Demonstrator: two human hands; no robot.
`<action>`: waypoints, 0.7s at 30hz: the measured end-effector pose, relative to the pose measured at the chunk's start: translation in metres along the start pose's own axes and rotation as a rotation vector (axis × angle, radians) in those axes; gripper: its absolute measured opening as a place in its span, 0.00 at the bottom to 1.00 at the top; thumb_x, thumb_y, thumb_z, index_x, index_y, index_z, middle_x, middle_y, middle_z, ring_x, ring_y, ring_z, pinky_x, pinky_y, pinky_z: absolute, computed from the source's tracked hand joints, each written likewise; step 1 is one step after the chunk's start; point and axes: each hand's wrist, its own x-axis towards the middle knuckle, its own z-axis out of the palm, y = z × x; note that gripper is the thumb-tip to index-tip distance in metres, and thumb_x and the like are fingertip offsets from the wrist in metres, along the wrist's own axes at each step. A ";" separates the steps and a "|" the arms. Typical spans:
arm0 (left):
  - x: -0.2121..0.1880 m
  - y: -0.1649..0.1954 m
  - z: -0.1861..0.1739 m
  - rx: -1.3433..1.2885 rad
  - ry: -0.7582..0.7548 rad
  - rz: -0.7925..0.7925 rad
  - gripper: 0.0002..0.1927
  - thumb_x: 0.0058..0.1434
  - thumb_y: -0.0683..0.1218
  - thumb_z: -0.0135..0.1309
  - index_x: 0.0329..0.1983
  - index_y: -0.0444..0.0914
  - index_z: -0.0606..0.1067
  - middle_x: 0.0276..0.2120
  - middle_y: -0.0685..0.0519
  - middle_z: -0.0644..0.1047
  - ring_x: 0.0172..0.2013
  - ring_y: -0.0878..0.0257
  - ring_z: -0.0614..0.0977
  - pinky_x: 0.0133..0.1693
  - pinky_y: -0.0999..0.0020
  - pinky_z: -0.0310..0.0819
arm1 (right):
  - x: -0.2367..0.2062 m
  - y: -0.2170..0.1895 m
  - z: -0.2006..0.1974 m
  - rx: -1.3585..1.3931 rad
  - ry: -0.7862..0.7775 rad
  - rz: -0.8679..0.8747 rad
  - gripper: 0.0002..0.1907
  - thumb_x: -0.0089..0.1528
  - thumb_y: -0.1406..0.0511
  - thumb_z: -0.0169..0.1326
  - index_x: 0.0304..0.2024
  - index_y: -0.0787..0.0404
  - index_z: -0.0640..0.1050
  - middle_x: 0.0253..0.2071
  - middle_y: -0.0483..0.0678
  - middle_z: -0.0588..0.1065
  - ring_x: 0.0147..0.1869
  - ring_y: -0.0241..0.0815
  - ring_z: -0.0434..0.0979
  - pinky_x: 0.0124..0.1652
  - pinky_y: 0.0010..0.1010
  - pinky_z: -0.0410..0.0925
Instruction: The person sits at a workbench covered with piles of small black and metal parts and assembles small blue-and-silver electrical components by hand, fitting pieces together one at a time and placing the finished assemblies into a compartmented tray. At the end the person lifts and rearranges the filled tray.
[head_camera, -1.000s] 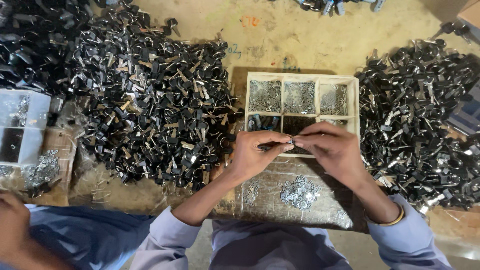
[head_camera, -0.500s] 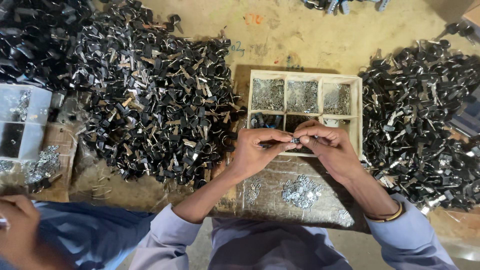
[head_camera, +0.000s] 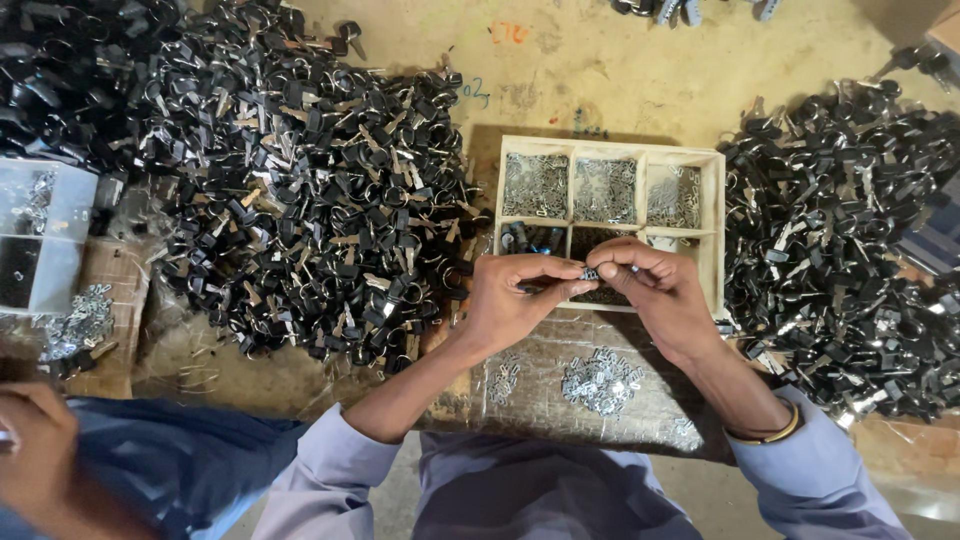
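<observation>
My left hand (head_camera: 515, 300) and my right hand (head_camera: 655, 290) meet fingertip to fingertip over the front edge of a wooden compartment tray (head_camera: 715, 200). Between the fingertips sits a small dark and silver metal part (head_camera: 590, 272), pinched by both hands. The tray's compartments hold small silver metal pieces and some dark ones. Below my hands a little heap of silver clips (head_camera: 600, 382) lies on a clear plastic sheet (head_camera: 540, 400).
A big pile of black and silver keys (head_camera: 290, 190) fills the left of the table, another key pile (head_camera: 840, 250) the right. A clear plastic box (head_camera: 35, 240) and loose silver clips (head_camera: 80, 322) lie far left. Another person's hand (head_camera: 40, 450) and blue sleeve show bottom left.
My hands stay together over the tray, fingers working slightly on the small part. The other person's hand at bottom left has shifted a little.
</observation>
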 end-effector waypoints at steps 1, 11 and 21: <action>0.000 -0.001 0.001 0.011 0.000 -0.001 0.09 0.59 0.37 0.66 0.42 0.37 0.84 0.40 0.50 0.86 0.39 0.63 0.89 0.41 0.71 0.88 | 0.000 -0.001 0.001 0.005 0.002 -0.004 0.09 0.66 0.76 0.55 0.48 0.68 0.82 0.49 0.51 0.78 0.54 0.35 0.77 0.53 0.28 0.71; -0.002 0.000 0.004 -0.029 0.041 -0.033 0.09 0.60 0.40 0.66 0.43 0.34 0.83 0.41 0.48 0.85 0.40 0.63 0.89 0.43 0.70 0.87 | 0.009 -0.024 -0.008 -1.099 0.103 -0.400 0.13 0.55 0.71 0.66 0.43 0.59 0.86 0.41 0.49 0.76 0.46 0.49 0.74 0.45 0.37 0.68; 0.001 0.007 0.000 -0.036 0.023 -0.044 0.08 0.60 0.39 0.66 0.43 0.35 0.83 0.41 0.48 0.85 0.39 0.63 0.89 0.42 0.71 0.87 | 0.005 -0.034 -0.013 -1.113 0.170 -0.470 0.09 0.56 0.70 0.67 0.40 0.58 0.85 0.42 0.47 0.78 0.47 0.48 0.75 0.47 0.38 0.68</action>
